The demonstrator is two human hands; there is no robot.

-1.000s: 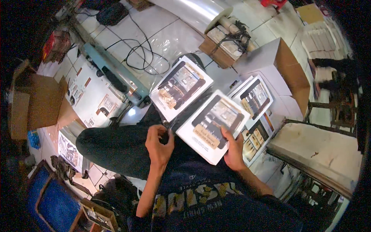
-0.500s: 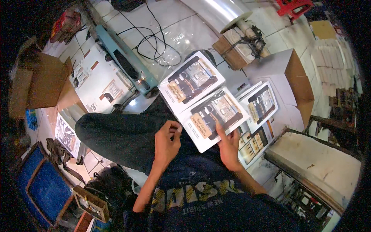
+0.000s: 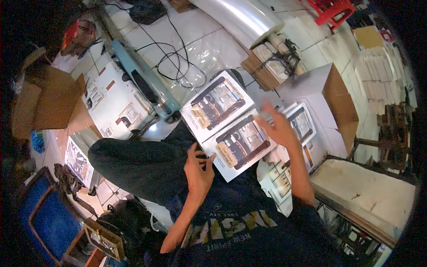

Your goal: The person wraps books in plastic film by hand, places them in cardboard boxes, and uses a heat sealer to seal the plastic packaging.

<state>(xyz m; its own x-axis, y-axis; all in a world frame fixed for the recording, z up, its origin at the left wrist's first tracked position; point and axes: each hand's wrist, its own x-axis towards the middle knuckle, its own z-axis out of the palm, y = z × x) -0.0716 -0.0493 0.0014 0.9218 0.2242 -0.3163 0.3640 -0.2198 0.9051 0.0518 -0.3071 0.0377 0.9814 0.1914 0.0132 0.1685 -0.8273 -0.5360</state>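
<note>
Two white books with matching printed covers lie side by side across my lap, the far book (image 3: 218, 104) up and left of the near book (image 3: 242, 144). My left hand (image 3: 199, 173) is beside the near book's left edge, its fingers bent and apart with nothing visible between them. Over the right edge of the near book, my right hand (image 3: 280, 129) is raised with fingers apart, slightly blurred, and holds nothing I can see. Beyond its forearm, a stack of similar books (image 3: 306, 124) is partly hidden. Below that stack is a printed sheet (image 3: 278, 182), also partly covered by the forearm.
An open white cardboard box (image 3: 327, 95) stands to the right. A pale blue bar-shaped device (image 3: 140, 78) lies beside printed sheets (image 3: 118, 109) at left. Ahead are a black cable (image 3: 178, 55) and a plastic film roll (image 3: 244, 22). A padded bench (image 3: 364, 191) sits at lower right.
My right hand has let go of the near book's lower right corner and moved up along its right edge. My left hand's fingers have spread, and it sits slightly lower.
</note>
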